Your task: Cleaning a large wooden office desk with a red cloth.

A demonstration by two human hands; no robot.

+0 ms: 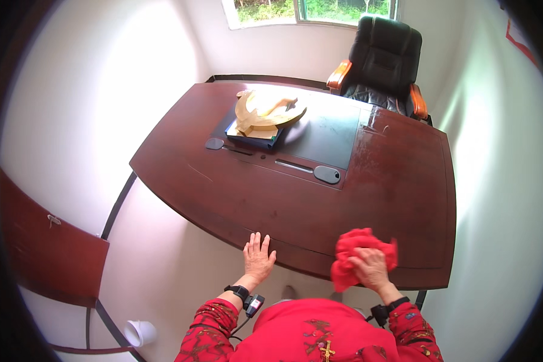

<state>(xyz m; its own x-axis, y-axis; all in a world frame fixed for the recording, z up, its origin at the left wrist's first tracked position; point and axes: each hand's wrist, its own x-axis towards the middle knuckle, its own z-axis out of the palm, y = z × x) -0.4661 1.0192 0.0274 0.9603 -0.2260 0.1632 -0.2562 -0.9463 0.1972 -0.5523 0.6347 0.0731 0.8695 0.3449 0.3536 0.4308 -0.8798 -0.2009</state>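
Observation:
A crumpled red cloth is bunched under my right hand, which grips it on the near right edge of a dark red-brown wooden desk. Part of the cloth hangs over the edge, and its outline is slightly blurred. To the left, my left hand rests palm down at the desk's front edge, fingers spread, with nothing in it. Both wrists wear black straps with small devices, and a cable runs from the left one.
On the desk's dark inset panel, a tan curved object sits on a blue folder. A black leather chair stands behind, near the window. At left are a wooden cabinet or table and a white bucket on the floor.

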